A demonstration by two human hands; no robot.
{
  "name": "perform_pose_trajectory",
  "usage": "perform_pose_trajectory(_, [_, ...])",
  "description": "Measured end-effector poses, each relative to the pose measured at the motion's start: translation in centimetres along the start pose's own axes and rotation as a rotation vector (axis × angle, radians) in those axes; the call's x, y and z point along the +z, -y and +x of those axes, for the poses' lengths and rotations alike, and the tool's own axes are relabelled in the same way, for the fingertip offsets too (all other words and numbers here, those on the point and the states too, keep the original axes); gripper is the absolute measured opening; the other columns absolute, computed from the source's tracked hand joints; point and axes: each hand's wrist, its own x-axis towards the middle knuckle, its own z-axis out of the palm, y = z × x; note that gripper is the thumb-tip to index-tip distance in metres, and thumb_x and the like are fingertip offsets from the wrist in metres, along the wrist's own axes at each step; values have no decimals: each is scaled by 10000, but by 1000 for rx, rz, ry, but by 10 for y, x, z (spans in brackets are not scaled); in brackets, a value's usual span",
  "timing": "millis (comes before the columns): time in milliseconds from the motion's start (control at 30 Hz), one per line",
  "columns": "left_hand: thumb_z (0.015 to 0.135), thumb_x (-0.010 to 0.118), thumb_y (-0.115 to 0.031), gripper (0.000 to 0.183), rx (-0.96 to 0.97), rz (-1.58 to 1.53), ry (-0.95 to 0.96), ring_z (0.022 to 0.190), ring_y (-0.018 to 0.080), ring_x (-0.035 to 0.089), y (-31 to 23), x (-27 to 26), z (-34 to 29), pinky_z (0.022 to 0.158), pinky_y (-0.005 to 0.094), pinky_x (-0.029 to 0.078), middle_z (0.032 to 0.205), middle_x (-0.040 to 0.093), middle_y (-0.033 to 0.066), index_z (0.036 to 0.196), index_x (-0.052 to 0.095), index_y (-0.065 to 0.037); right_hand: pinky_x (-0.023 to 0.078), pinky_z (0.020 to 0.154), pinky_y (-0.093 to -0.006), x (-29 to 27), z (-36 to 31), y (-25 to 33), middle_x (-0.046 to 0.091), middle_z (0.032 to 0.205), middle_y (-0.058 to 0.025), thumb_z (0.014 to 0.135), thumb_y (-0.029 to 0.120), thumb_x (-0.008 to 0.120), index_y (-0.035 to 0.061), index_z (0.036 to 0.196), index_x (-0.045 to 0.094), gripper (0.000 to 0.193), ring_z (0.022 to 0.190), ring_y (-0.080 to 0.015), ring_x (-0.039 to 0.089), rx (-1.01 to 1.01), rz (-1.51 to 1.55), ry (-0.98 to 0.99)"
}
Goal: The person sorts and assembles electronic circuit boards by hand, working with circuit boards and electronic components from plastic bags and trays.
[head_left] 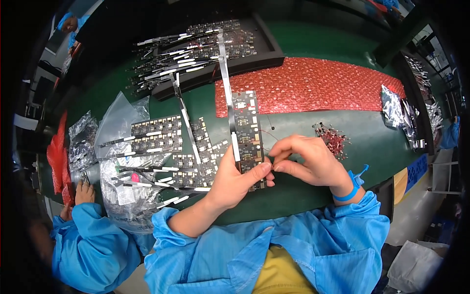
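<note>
My left hand grips a long black circuit board by its lower end, thumb across the edge. A black-and-white ribbon cable runs along the board's left side and past its top. At the board's lower right edge, my right hand pinches the end of a thin wire between thumb and fingertips, close to my left thumb. The wire loops up beside the board, and a small black bead-like part shows near it. A pile of small red-wired parts lies just beyond my right hand.
Several circuit boards with ribbon cables lie left on plastic bags. A black foam tray at the back bears more boards. Red bubble wrap spans the green table. A co-worker's hand is at far left.
</note>
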Motion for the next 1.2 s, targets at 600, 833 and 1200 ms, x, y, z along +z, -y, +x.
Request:
perform_pose_trajectory(600, [772,375,-74,213,-85,-121,-72,690,198,518,-10,-2,0,417,273,474,844,462,118,968,303,-36,386,491,-244,2,-3,-10,518,602,-54,565,24,588,30,649,562,89,565,-158,498,35,-48,-129])
perform_pose_trajectory(833, [758,397,-48,176,-47,-20,-82,614,144,505,-8,-6,-1,410,235,456,780,473,94,923,349,-11,375,519,-273,8,-3,-14,495,575,-58,581,53,577,42,661,545,86,545,-193,479,-32,-70,-150])
perform_pose_trajectory(1200, [720,458,-13,175,-22,0,-58,570,119,494,-8,-5,-2,395,203,409,735,507,95,876,382,3,371,532,-267,10,-2,-16,493,600,-21,559,86,603,84,660,570,106,586,-170,469,-83,-127,-168])
